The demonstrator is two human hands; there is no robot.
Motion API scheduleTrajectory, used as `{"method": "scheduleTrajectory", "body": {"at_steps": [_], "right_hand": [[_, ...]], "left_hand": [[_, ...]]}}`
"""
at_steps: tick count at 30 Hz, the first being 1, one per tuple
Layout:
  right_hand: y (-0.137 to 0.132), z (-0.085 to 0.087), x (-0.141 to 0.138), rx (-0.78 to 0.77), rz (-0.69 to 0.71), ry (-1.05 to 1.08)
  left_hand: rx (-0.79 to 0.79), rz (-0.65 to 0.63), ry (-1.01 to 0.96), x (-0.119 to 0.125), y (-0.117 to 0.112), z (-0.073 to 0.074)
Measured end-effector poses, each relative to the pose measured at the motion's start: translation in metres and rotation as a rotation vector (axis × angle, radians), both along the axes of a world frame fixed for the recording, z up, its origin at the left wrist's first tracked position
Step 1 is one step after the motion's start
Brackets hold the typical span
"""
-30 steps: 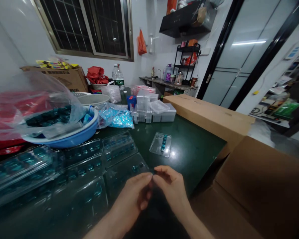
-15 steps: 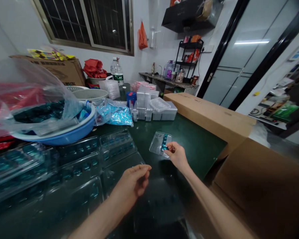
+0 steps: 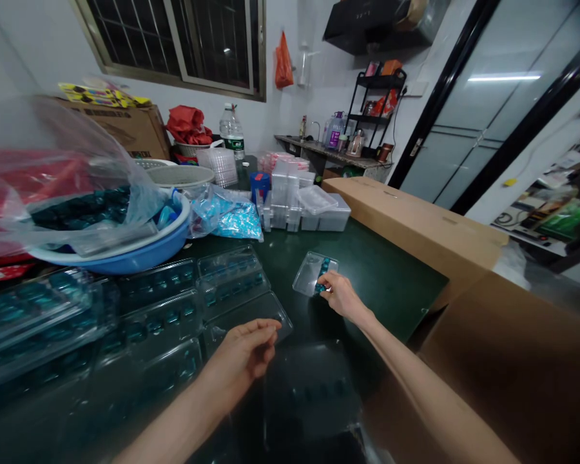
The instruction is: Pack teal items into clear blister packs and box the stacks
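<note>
My right hand (image 3: 337, 293) reaches out over the dark green table (image 3: 381, 277) to a small clear plastic tray (image 3: 309, 274) that holds a row of small teal pieces (image 3: 323, 269). Its fingertips pinch together at the tray's near end, touching the teal pieces. My left hand (image 3: 246, 351) hovers nearer to me with its fingers loosely curled, thumb against forefinger, over a clear blister tray (image 3: 244, 319). What it pinches, if anything, is too small to see.
Several clear trays with teal pieces (image 3: 169, 303) cover the table's left. A blue basin (image 3: 140, 254) with a plastic bag, a bag of light-blue items (image 3: 229, 222) and stacked clear boxes (image 3: 304, 206) stand behind. Cardboard boxes (image 3: 415, 222) line the right side.
My right hand left my left hand and reached forward to the small clear tray, now pinching at the teal pieces. My left hand stayed near, fingers curled.
</note>
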State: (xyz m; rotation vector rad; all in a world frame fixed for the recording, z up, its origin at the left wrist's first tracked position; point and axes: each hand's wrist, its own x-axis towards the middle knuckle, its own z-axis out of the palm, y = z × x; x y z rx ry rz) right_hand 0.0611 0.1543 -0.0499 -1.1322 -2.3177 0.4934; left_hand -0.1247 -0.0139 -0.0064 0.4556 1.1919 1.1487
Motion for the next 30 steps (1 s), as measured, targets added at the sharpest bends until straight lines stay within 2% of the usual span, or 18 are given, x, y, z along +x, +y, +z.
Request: {"method": "scheduleTrajectory", "body": {"at_steps": [5, 15, 26, 30], "right_hand": [[0.004, 0.008, -0.004, 0.023, 0.024, -0.130], [0.010, 0.016, -0.017, 0.020, -0.045, -0.299], [0.015, 0.021, -0.033, -0.036, -0.081, -0.365], [0.019, 0.023, -0.032, -0.066, -0.051, -0.338]], "left_hand": [[0.018, -0.013, 0.013, 0.003, 0.009, -0.001], [0.032, -0.044, 0.054, 0.013, 0.031, -0.009], [0.069, -0.015, 0.179, 0.014, 0.056, -0.015], [0.083, -0.013, 0.251, 0.016, 0.067, -0.017]]}}
